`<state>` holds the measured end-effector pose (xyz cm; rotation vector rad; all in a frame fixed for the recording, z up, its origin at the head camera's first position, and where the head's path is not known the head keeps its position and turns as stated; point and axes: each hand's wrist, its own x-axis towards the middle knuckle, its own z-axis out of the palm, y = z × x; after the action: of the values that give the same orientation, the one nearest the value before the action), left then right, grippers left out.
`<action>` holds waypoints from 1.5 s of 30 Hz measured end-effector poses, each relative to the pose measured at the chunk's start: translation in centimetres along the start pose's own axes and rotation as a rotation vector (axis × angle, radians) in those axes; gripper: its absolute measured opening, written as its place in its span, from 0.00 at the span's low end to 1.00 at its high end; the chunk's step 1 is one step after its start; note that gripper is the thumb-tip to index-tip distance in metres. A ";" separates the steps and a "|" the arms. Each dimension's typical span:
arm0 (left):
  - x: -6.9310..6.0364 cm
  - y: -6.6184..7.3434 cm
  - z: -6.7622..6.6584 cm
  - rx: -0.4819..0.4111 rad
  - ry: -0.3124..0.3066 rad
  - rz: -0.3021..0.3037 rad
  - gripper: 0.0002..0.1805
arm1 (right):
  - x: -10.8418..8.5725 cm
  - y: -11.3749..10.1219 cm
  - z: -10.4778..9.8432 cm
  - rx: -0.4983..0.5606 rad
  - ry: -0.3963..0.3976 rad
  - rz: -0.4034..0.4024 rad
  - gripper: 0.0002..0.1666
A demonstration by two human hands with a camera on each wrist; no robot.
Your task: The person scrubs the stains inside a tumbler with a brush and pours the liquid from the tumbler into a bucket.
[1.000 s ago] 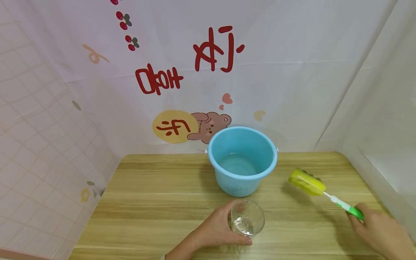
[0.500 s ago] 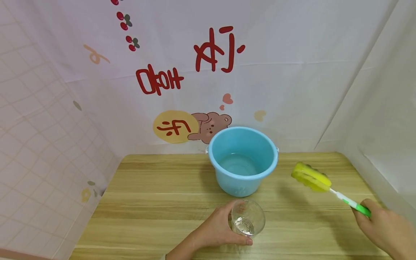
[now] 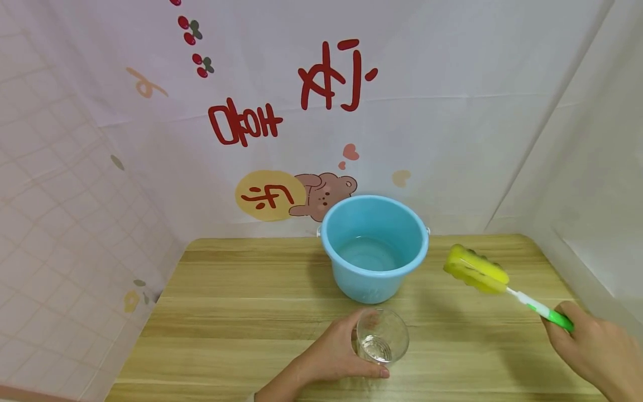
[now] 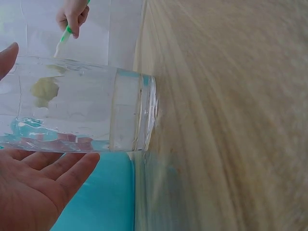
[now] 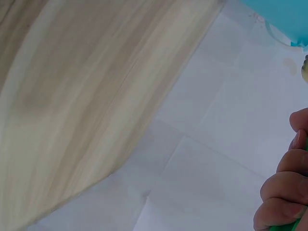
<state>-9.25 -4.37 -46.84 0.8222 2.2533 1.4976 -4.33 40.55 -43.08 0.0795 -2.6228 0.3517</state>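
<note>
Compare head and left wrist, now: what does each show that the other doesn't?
Head only: the inside of the round light-blue plastic bucket, with what looks like water at the bottom, and the brown bear print on the wall.

Left wrist only: the side profile of the clear, roughly cylindrical cup down to its base, with the yellow sponge head seen through it.

Both: left-hand grip on the cup, right-hand grip on the green-and-white handle, the wood-grain table, the bucket's outer wall.

Left hand (image 3: 337, 352) grips glass (image 3: 385, 339) near blue bucket (image 3: 369, 285); right hand (image 3: 589, 343) holds yellow brush (image 3: 489, 276)
</note>
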 end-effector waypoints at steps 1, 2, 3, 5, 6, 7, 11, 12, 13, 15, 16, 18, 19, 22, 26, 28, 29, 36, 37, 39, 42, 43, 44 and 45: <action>0.0 0.0 0.0 0.000 -0.001 -0.001 0.49 | 0.1 -0.2 -0.1 0.004 0.008 -0.002 0.10; 0.0 0.0 -0.1 -0.002 -0.001 -0.005 0.49 | 0.1 -0.5 -0.1 0.008 0.013 -0.005 0.10; -0.1 0.0 -0.1 -0.003 -0.002 -0.008 0.49 | 0.2 -0.7 -0.1 0.012 0.026 -0.012 0.10; -0.1 0.0 -0.2 -0.002 -0.001 -0.014 0.49 | 0.3 -1.0 -0.2 0.021 0.051 -0.025 0.11; -0.1 0.0 -0.2 -0.001 -0.001 -0.016 0.50 | 0.4 -1.2 -0.2 0.024 0.063 -0.030 0.11; -0.1 0.0 -0.2 0.000 0.000 -0.019 0.50 | 0.4 -1.3 -0.2 0.028 0.075 -0.035 0.11; 0.0 0.1 -0.1 0.005 0.001 -0.022 0.50 | 0.7 -1.7 -0.4 0.037 0.111 -0.055 0.12; 0.0 0.1 -0.1 0.003 0.000 -0.021 0.50 | 0.8 -1.8 -0.5 0.036 0.117 -0.063 0.12; 0.0 0.0 -0.1 0.000 -0.002 -0.021 0.51 | 0.9 -1.9 -0.5 0.033 0.118 -0.069 0.12; 0.0 0.0 -0.1 -0.004 -0.003 -0.020 0.51 | 1.0 -2.3 -0.7 0.025 0.114 -0.075 0.13; 0.0 0.0 -0.1 -0.006 -0.003 -0.020 0.51 | 1.1 -2.5 -0.8 0.023 0.106 -0.075 0.13; 0.0 -0.1 -0.1 -0.009 -0.003 -0.020 0.51 | 1.2 -3.0 -1.0 0.018 0.093 -0.076 0.14; 0.0 -0.1 -0.1 -0.010 -0.003 -0.022 0.51 | 1.3 -3.3 -1.1 0.019 0.084 -0.071 0.14; 0.0 -0.1 -0.1 -0.006 -0.002 -0.029 0.51 | 1.6 -3.9 -1.3 0.006 0.085 -0.092 0.14; 0.0 0.0 -0.1 -0.002 -0.004 -0.039 0.50 | 2.1 -4.5 -1.4 -0.027 0.106 -0.161 0.13; 0.0 0.0 -0.1 -0.003 -0.004 -0.039 0.49 | 2.2 -4.8 -1.3 -0.037 0.107 -0.187 0.13; 0.0 0.0 -0.1 -0.002 -0.004 -0.039 0.49 | 2.3 -4.8 -1.3 -0.036 0.109 -0.196 0.13; 0.0 0.1 -0.1 -0.005 -0.010 -0.035 0.50 | 2.9 -5.6 -1.2 -0.025 0.162 -0.292 0.15; 0.0 0.1 -0.1 -0.003 -0.011 -0.034 0.50 | 3.0 -5.8 -1.1 -0.027 0.171 -0.302 0.16; 0.0 0.1 -0.1 0.003 -0.011 -0.033 0.50 | 3.1 -6.1 -1.1 -0.037 0.186 -0.319 0.18; 0.0 0.1 -0.1 0.014 -0.011 -0.030 0.50 | 3.3 -6.6 -1.3 -0.036 0.182 -0.329 0.17; 0.0 0.1 -0.1 0.016 -0.011 -0.029 0.50 | 3.3 -6.7 -1.3 -0.038 0.178 -0.331 0.17; 0.0 0.1 -0.1 0.016 -0.011 -0.027 0.51 | 3.4 -6.9 -1.4 -0.039 0.171 -0.334 0.16; 0.0 0.1 -0.1 0.015 -0.012 -0.025 0.51 | 3.4 -7.1 -1.4 -0.034 0.165 -0.338 0.15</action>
<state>-9.25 -4.43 -46.69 0.8023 2.2605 1.4634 -5.84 34.14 -38.60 0.4554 -2.3951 0.1862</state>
